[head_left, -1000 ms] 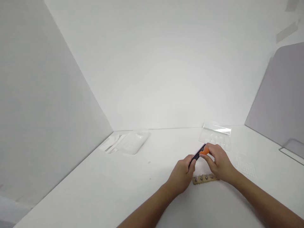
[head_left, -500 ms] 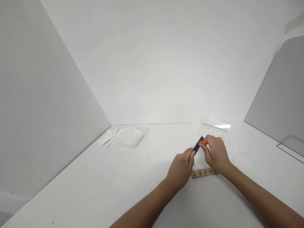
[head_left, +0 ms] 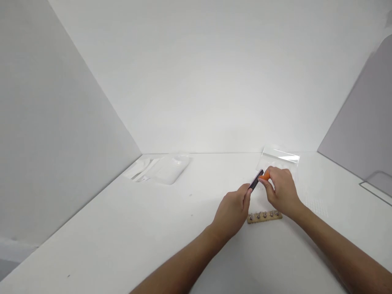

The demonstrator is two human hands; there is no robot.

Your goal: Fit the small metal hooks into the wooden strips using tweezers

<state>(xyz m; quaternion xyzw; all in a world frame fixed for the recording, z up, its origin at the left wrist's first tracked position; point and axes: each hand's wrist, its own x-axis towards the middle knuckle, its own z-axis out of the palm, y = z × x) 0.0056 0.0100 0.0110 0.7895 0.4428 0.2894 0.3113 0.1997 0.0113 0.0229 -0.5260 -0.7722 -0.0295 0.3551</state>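
My left hand (head_left: 233, 207) is closed around the lower end of a narrow dark bar (head_left: 255, 180), which tilts up to the right. My right hand (head_left: 280, 191) pinches a small orange piece (head_left: 265, 176) between thumb and fingers. The orange piece meets the upper part of the bar, or lies just in front of it; its exact kind is hidden by the fingers. Below the hands, a tan strip (head_left: 268, 218) with several small metal studs along its top lies on the white table.
A clear plastic bag (head_left: 280, 156) lies behind my right hand. Farther left is another clear plastic package (head_left: 167, 169) near the back wall. A faint sheet of small clear dots (head_left: 316, 206) rests right of my right wrist. A grey wire frame (head_left: 375, 192) stands at the right.
The view has tipped slightly, so everything sits a little higher. My right hand has shifted slightly right, uncovering the right end of the studded strip. Both hands keep their holds.
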